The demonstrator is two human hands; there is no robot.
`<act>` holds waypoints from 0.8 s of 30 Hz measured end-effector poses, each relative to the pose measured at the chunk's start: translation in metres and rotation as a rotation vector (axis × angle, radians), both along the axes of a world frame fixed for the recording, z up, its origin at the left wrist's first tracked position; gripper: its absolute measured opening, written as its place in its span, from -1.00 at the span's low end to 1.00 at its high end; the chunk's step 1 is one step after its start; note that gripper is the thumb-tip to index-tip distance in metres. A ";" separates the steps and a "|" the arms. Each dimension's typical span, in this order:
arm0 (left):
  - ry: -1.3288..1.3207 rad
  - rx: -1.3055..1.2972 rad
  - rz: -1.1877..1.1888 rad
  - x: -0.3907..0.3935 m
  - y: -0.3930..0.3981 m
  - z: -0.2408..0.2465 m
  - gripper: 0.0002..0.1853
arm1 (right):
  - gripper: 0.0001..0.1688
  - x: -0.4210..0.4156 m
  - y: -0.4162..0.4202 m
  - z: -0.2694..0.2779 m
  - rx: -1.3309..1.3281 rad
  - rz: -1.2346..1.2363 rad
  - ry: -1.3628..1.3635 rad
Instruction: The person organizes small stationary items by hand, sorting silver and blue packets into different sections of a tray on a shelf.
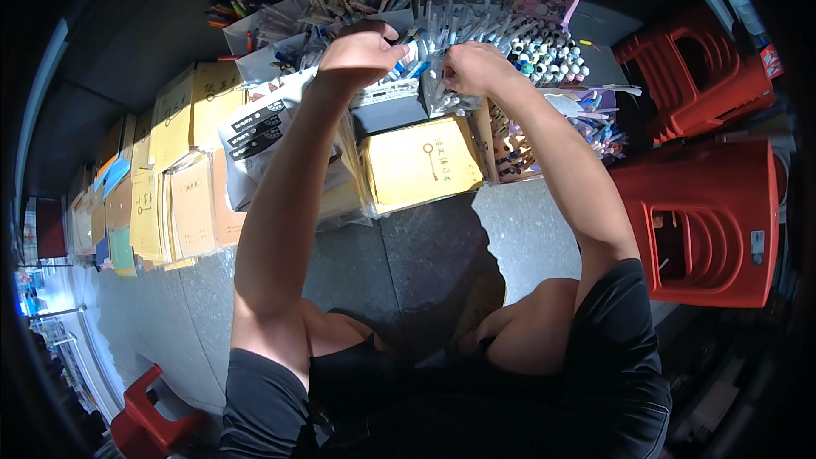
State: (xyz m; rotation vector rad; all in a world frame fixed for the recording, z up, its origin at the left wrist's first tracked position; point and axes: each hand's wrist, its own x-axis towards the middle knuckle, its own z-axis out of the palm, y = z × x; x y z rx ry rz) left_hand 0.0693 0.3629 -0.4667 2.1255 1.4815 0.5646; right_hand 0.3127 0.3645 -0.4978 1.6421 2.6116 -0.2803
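My left hand (364,54) reaches over the pens in a small white box (387,94), thumb and forefinger towards several blue and white pens (414,64). Whether it grips one is hidden by the hand itself. To its right, my right hand (477,69) has curled fingers at the side of a clear plastic bag (440,92) that holds pens. Its fingertips touch or nearly touch the plastic; their hold is unclear. Clear-barrelled pens (456,22) stand upright just behind. Beside them is a tight cluster of white-capped pens (548,57).
Yellow exercise books (408,169) lie below the boxes; more paper booklets (178,115) stretch left. A white carton (255,134) is by my left forearm. An open box of pens (516,146) lies under my right forearm. Red plastic stools (707,191) stand right, another red stool (150,421) lower left.
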 end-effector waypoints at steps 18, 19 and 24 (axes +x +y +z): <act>0.080 -0.061 0.042 0.001 0.001 -0.002 -0.49 | -0.72 -0.005 -0.001 -0.002 0.051 -0.066 0.025; 0.086 -0.067 0.044 0.001 0.001 -0.001 -0.49 | -0.72 -0.006 -0.001 -0.001 0.045 -0.080 0.024; 0.138 -0.070 0.056 0.003 0.000 0.002 -0.46 | -0.71 -0.004 0.001 -0.003 0.064 -0.001 0.055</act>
